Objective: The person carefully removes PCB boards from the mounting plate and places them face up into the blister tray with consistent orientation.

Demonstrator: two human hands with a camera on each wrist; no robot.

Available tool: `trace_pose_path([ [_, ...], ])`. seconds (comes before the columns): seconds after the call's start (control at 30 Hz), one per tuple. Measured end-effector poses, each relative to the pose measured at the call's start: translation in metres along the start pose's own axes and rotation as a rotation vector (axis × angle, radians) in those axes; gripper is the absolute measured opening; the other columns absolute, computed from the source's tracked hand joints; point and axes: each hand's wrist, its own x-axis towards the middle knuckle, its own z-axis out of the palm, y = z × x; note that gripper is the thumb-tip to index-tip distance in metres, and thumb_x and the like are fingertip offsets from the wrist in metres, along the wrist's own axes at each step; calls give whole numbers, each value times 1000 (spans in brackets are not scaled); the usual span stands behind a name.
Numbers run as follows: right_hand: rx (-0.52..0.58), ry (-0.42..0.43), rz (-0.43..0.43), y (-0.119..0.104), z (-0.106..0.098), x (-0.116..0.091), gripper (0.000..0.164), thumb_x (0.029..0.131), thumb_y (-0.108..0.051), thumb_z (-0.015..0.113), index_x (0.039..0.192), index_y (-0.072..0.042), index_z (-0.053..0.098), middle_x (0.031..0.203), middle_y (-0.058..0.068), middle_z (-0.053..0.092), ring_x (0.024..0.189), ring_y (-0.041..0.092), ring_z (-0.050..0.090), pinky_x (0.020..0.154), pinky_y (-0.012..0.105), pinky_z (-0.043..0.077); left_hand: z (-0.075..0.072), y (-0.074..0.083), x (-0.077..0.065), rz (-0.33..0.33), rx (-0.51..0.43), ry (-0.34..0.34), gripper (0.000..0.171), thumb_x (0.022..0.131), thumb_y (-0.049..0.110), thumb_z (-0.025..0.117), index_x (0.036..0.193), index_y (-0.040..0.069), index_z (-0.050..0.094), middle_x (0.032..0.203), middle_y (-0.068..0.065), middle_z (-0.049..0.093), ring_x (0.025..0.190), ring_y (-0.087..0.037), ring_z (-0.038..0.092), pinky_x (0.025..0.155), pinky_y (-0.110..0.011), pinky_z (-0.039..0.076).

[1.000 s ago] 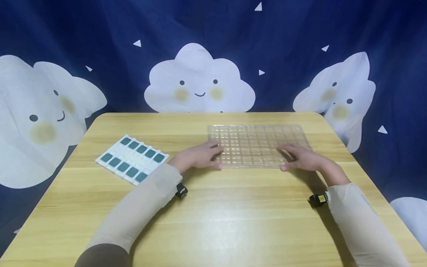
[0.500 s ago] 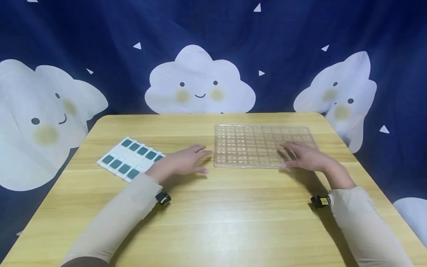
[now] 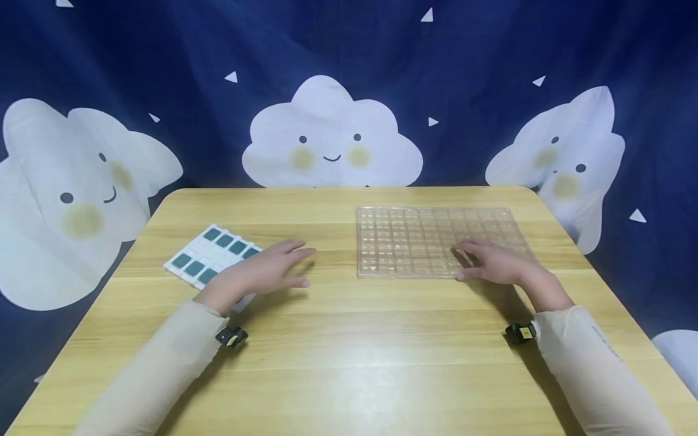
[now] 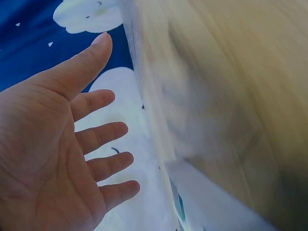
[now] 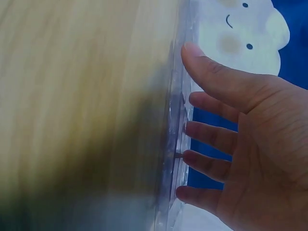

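Observation:
A clear plastic tray [image 3: 406, 242] divided into many small square cells lies on the table, right of centre toward the back. Over its right part is my right hand [image 3: 498, 263], fingers spread and relaxed, fingertips close to the tray in the right wrist view. My left hand [image 3: 256, 272] hovers above the right side of a white panel [image 3: 209, 251] that carries rows of dark green squares. In the left wrist view the left palm [image 4: 48, 149] faces the camera with fingers extended and nothing between them. The hand and wrist hide part of the panel.
The wooden table [image 3: 349, 363] has rounded far corners. Behind it hangs a dark blue curtain [image 3: 463, 54] printed with smiling white clouds and small triangles. Each wrist wears a black camera strap, the left camera [image 3: 231, 336] and the right camera [image 3: 520, 332].
My left hand has let go of the clear tray's left side and moved left to over the white panel. My right hand stays near the tray's right part, with little movement.

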Motion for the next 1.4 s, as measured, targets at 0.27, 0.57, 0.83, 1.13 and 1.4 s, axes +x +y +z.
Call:
trace_pose_path([
  [0.27,-7,17,-1,-2,2,-4,84,88,-54,66,149,-3,38,149,30,32,135,53,28,108,68,23,1,-8,-20,-21,9,45,75,92,47,64,153,14,35,154,-23,29,141,-42,26,113,-59,24],
  [0.57,-30,59,-51,-30,3,4,80,90,-48,67,150,-6,37,152,23,33,138,46,29,110,64,24,-1,-27,-45,-78,-31,34,80,88,48,70,152,14,37,155,-21,29,142,-42,24,112,-60,26],
  [0.83,-7,50,-135,-59,5,19,77,90,-48,67,150,-9,39,152,20,35,138,43,32,110,61,28,-4,-44,-72,-87,-37,45,83,84,51,72,149,11,41,153,-24,31,140,-46,25,110,-63,25],
  [1.13,-32,59,-259,-92,8,46,73,92,-45,66,150,-10,40,150,17,40,138,39,34,113,55,28,-5,-62,-96,-139,-73,41,100,70,66,75,148,12,42,152,-26,31,137,-49,27,106,-66,28],
  [1.4,-58,29,-337,-127,13,67,73,91,-48,65,150,-13,40,149,13,42,137,36,37,113,52,29,0,-79,-105,-126,-83,35,105,65,64,79,146,7,43,149,-30,33,134,-52,30,105,-66,28],
])
